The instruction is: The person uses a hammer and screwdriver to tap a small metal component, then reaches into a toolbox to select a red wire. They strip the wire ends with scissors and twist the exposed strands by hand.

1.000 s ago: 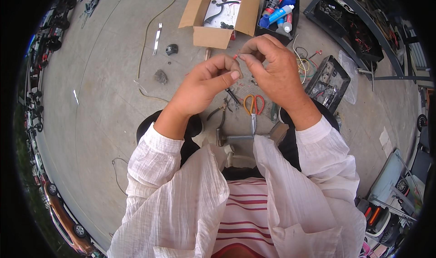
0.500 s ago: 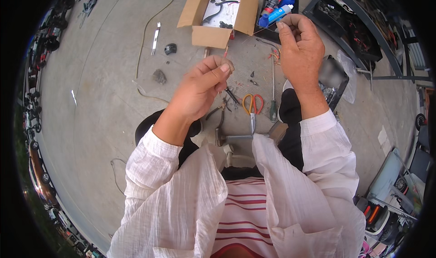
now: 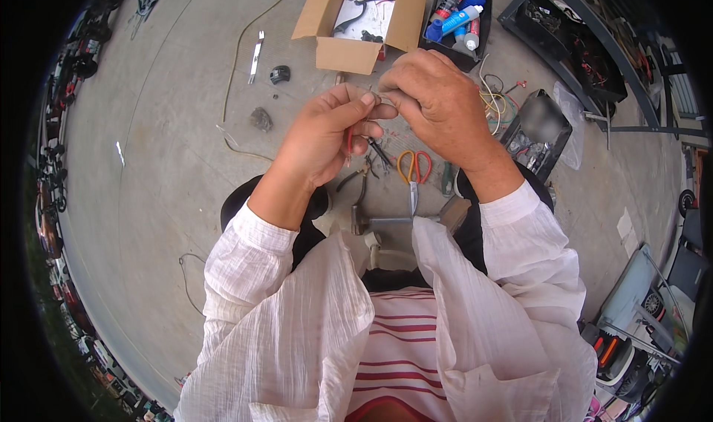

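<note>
My left hand (image 3: 316, 132) is closed around a thin red wire (image 3: 350, 144), which hangs down along the fingers. Its thumb and forefinger pinch together near the wire's upper part. Meeting it from the right, my right hand (image 3: 444, 99) has its fingertips pressed together at the left fingertips; what they hold is too small to make out. Beneath the hands on the floor lie scissors (image 3: 413, 173) with one yellow and one red handle, pliers (image 3: 360, 182), and a hammer (image 3: 358, 219). The green handle of a screwdriver (image 3: 447, 178) shows beside the scissors.
Ahead stands an open cardboard box (image 3: 345, 56) with black levers inside. To its right, a black tray holds several bottles (image 3: 462, 21). Loose wires (image 3: 490, 99) lie near another black tray (image 3: 558, 144) and a dark metal frame (image 3: 587, 36). A cable (image 3: 232, 88) runs along the left.
My right hand has come down and left from its raised place to meet my left hand's fingertips. The red wire now hangs downward from my left hand; earlier a red piece pointed up.
</note>
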Tool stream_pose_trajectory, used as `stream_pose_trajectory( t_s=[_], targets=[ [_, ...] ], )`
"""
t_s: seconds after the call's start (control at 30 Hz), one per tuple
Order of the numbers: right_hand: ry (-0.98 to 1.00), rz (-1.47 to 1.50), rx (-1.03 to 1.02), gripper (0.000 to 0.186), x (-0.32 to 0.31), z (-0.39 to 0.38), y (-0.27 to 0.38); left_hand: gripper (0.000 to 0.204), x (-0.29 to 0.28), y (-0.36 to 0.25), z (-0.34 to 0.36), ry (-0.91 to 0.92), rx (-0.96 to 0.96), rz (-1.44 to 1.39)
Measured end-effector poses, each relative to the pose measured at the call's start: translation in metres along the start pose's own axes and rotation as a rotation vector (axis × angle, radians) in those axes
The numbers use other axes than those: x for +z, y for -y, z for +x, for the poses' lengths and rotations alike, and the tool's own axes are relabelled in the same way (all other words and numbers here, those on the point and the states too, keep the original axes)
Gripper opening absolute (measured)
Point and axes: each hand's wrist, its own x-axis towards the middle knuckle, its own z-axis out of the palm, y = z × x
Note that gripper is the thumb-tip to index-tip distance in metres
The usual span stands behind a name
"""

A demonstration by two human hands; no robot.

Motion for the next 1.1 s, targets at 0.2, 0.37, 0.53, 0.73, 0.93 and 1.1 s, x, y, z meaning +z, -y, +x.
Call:
stream_pose_trajectory(
  t_s=[0.2, 0.37, 0.53, 0.73, 0.93, 1.1],
  targets=[
    [-0.043, 0.005, 0.008, 0.016, 0.002, 0.0, 0.001, 0.014, -0.008, 0.006, 0.004, 0.054, 0.037, 0.025],
    [-0.019, 0.215, 0.157, 0.012, -0.001, 0.0, 0.005, 0.01, -0.007, 0.006, 0.002, 0.066, 0.086, 0.135],
    [-0.167, 0.415, 0.319, 0.021, -0.001, 0.001, 0.005, 0.012, 0.001, 0.0, -0.004, 0.192, 0.228, 0.162],
    [-0.091, 0.309, 0.16, 0.028, 0.0, -0.005, 0.01, 0.013, 0.0, 0.002, -0.004, 0.263, 0.312, 0.141],
    [-0.077, 0.285, 0.138, 0.031, -0.002, -0.006, 0.012, 0.011, -0.001, 0.003, -0.001, 0.287, 0.328, 0.112],
    [-0.074, 0.244, 0.11, 0.031, -0.003, -0.008, 0.011, 0.009, -0.004, 0.003, 0.0, 0.301, 0.322, 0.09]
  ],
)
